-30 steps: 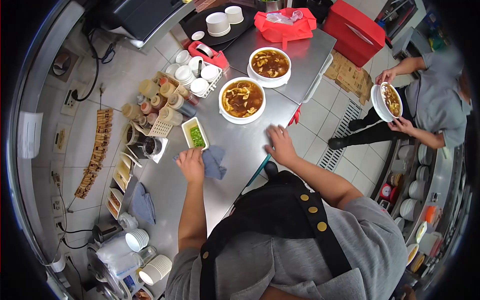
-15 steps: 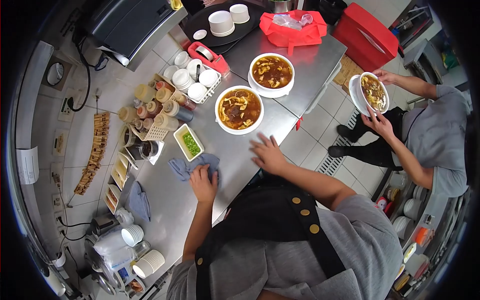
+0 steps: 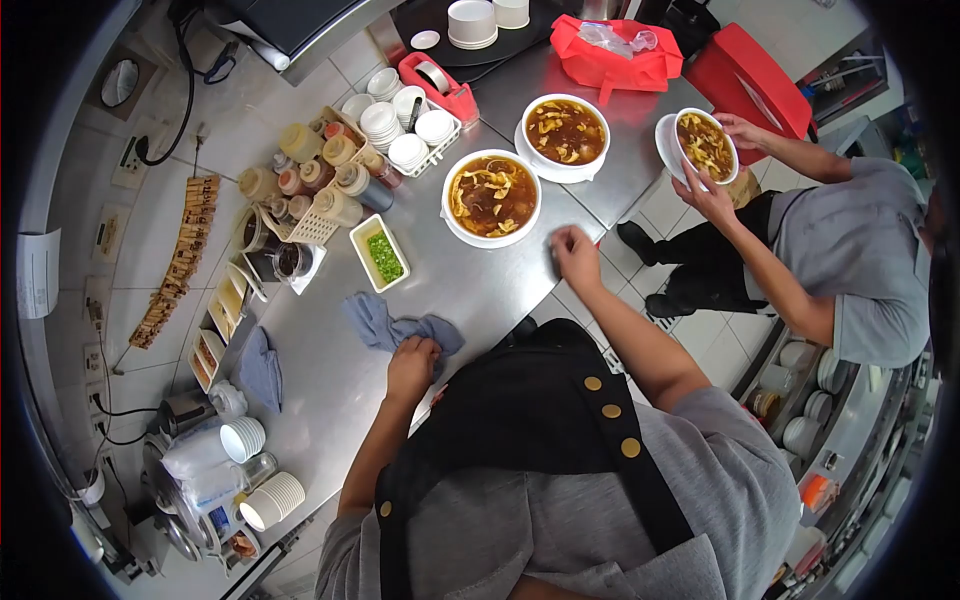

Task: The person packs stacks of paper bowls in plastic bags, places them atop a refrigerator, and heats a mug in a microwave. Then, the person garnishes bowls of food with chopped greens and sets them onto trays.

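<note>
My left hand [image 3: 413, 366] is closed on the lower right part of a blue cloth [image 3: 385, 322], which lies crumpled on the steel counter [image 3: 320, 400]. By the counter's right edge, my right hand [image 3: 576, 257] has its fingers curled; whether anything is in them is hidden. Two white bowls of brown soup stand on the counter: the nearer bowl [image 3: 491, 197] is up and left of my right hand, the farther bowl [image 3: 564, 137] beyond it. A white tub of chopped green onion [image 3: 380, 252] sits above the cloth.
At the right, another person [image 3: 850, 240] holds a third soup bowl [image 3: 706, 148] over a plate. Sauce bottles [image 3: 335, 180], small white dishes [image 3: 408, 125] and a tape dispenser [image 3: 438, 85] line the back. A red bag [image 3: 615, 55] and stacked cups [image 3: 272, 500] stand at opposite ends.
My left hand has closed on the cloth and drawn it toward the near edge. My right hand has curled its fingers. The other person has come closer to the counter with the bowl.
</note>
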A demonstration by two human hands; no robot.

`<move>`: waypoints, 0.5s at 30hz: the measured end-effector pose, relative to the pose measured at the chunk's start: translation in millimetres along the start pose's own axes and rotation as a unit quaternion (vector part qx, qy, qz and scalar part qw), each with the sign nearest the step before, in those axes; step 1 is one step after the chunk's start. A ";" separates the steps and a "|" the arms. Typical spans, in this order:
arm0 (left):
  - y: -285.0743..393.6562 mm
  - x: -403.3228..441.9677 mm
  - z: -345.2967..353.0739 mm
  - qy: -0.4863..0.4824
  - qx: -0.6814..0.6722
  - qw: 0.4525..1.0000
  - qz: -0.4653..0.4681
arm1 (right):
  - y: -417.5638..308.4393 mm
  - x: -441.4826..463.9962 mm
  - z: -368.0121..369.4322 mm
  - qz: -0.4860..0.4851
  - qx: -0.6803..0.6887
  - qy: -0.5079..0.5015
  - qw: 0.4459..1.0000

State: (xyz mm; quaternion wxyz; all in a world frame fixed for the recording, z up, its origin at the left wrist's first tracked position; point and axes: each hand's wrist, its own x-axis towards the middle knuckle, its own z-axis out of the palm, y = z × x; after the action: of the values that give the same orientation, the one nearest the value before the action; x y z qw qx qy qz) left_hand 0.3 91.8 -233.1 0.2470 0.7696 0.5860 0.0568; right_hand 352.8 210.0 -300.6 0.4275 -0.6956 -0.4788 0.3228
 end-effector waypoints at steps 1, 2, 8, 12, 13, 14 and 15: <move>0.8 -1.4 0.3 -0.006 0.003 1.000 0.010 | 3.8 16.0 2.6 -0.026 -0.010 0.042 0.999; 5.1 -3.2 0.0 -0.007 0.003 1.000 0.006 | 3.6 28.7 2.8 -0.025 -0.009 0.038 0.999; 41.4 7.6 -24.1 0.149 -0.043 0.983 0.103 | -5.8 78.0 -2.1 0.169 0.068 0.000 0.983; 51.4 29.2 2.4 0.122 -0.240 0.962 -0.051 | -21.5 75.2 10.4 0.206 0.150 -0.104 0.961; 51.2 38.4 15.0 0.126 -0.244 0.960 -0.062 | -25.1 75.8 13.5 0.207 0.144 -0.115 0.961; 47.2 49.3 30.2 0.129 -0.343 0.924 -0.105 | -28.8 77.2 15.7 0.193 0.155 -0.087 0.965; 48.6 61.6 36.1 0.134 -0.436 0.878 -0.142 | -30.4 82.0 17.2 0.178 0.169 -0.057 0.968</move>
State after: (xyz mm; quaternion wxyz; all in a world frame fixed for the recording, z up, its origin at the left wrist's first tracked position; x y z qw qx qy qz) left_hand 75.4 128.5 -255.4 0.4823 0.4771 0.6326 0.3736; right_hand 353.5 297.5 -283.7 0.4467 -0.6679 -0.3090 0.5088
